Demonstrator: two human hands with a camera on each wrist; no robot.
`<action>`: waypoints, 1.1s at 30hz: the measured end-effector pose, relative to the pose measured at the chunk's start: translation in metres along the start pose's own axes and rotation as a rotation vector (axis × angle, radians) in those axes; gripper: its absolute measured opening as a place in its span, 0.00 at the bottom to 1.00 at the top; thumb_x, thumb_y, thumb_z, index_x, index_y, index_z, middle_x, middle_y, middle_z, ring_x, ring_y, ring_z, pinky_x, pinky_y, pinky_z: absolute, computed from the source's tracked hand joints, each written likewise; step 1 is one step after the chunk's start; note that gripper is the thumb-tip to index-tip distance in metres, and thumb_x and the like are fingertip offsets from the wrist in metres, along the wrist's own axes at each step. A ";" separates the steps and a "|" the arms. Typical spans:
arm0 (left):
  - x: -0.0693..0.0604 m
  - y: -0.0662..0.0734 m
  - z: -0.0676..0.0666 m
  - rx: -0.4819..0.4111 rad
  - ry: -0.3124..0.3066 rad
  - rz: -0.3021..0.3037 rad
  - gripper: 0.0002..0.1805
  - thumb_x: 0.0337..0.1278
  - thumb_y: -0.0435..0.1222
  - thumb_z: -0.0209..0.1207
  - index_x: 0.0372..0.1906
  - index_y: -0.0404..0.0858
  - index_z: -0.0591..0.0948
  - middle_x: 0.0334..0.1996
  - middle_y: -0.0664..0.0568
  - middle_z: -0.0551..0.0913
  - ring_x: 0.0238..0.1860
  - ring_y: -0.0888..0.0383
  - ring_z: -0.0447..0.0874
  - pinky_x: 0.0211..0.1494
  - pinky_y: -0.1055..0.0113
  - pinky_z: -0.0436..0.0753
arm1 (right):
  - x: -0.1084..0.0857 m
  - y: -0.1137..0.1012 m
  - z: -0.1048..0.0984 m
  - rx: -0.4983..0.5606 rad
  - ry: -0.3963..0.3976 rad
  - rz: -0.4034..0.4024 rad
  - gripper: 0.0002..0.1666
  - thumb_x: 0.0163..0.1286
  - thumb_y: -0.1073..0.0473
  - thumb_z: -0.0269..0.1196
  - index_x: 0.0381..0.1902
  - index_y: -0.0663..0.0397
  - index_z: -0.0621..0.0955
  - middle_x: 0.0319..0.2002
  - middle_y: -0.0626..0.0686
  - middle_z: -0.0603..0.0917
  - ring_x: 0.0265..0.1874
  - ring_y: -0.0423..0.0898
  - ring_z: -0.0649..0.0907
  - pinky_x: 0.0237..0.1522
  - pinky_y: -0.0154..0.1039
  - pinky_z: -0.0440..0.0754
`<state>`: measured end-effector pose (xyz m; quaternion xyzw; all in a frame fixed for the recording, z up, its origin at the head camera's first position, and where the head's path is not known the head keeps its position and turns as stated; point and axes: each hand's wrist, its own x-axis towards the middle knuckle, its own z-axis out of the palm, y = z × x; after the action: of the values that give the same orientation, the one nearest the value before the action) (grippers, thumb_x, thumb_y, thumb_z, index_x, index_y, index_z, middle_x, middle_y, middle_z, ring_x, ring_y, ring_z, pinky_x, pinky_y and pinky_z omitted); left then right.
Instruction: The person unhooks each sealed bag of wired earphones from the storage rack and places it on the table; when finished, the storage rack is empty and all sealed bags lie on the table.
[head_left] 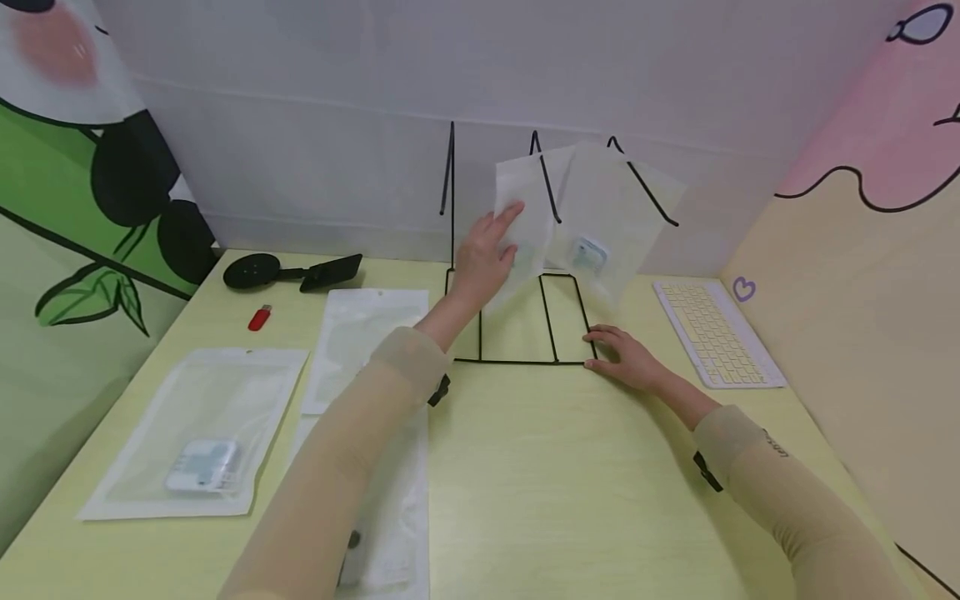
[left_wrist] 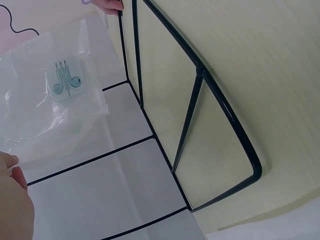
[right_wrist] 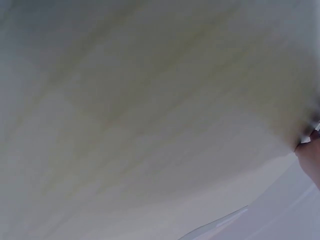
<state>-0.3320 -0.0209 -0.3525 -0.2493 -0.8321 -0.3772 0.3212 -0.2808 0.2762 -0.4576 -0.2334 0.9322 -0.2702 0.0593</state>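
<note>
Black rack [head_left: 517, 362], held by right fingers [head_left: 611, 336], bears pouches [head_left: 592, 200].

A pale lavender-grey back wall [head_left: 337, 125] stands behind the table [head_left: 555, 483], its surface marked by faint horizontal creases. The left wall [head_left: 45, 167] carries a cartoon print: a white area with a round reddish blush [head_left: 56, 46], a green band, 2 rounded black shapes and an outlined green leaf [head_left: 90, 296]. On the right wall [head_left: 847, 250], pink meets beige along a wavy black line, with 1 small purple heart [head_left: 744, 289] near the table. The tabletop is pale yellow with light wood grain. Light falls softly, leaving blurred shadows.
</note>
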 end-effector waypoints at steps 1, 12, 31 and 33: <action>0.000 0.000 0.001 -0.012 0.005 0.003 0.33 0.55 0.27 0.61 0.67 0.45 0.68 0.62 0.49 0.74 0.62 0.42 0.71 0.54 0.60 0.79 | 0.000 0.000 0.000 0.000 0.000 0.001 0.31 0.64 0.48 0.63 0.62 0.55 0.72 0.69 0.61 0.62 0.68 0.63 0.59 0.66 0.62 0.56; -0.006 0.003 0.000 -0.077 0.056 0.108 0.32 0.51 0.23 0.60 0.65 0.39 0.70 0.61 0.47 0.75 0.58 0.43 0.75 0.59 0.62 0.76 | 0.000 -0.003 -0.001 -0.001 0.006 0.006 0.32 0.64 0.49 0.63 0.62 0.56 0.72 0.68 0.61 0.62 0.68 0.63 0.59 0.67 0.62 0.55; -0.019 0.010 -0.012 -0.070 0.050 0.189 0.32 0.50 0.22 0.61 0.63 0.37 0.71 0.59 0.46 0.77 0.49 0.45 0.80 0.52 0.62 0.80 | 0.000 0.000 -0.001 -0.011 -0.002 -0.005 0.32 0.65 0.48 0.63 0.63 0.57 0.72 0.68 0.62 0.62 0.68 0.63 0.58 0.66 0.62 0.55; -0.021 0.013 -0.013 -0.076 0.056 0.200 0.32 0.49 0.22 0.61 0.63 0.36 0.72 0.59 0.46 0.77 0.48 0.45 0.80 0.49 0.63 0.81 | -0.001 -0.001 -0.002 -0.012 -0.002 -0.006 0.32 0.65 0.49 0.63 0.63 0.57 0.72 0.68 0.62 0.62 0.68 0.64 0.58 0.66 0.62 0.55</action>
<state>-0.3050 -0.0271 -0.3553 -0.3325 -0.7789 -0.3811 0.3708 -0.2800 0.2764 -0.4555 -0.2369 0.9330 -0.2644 0.0582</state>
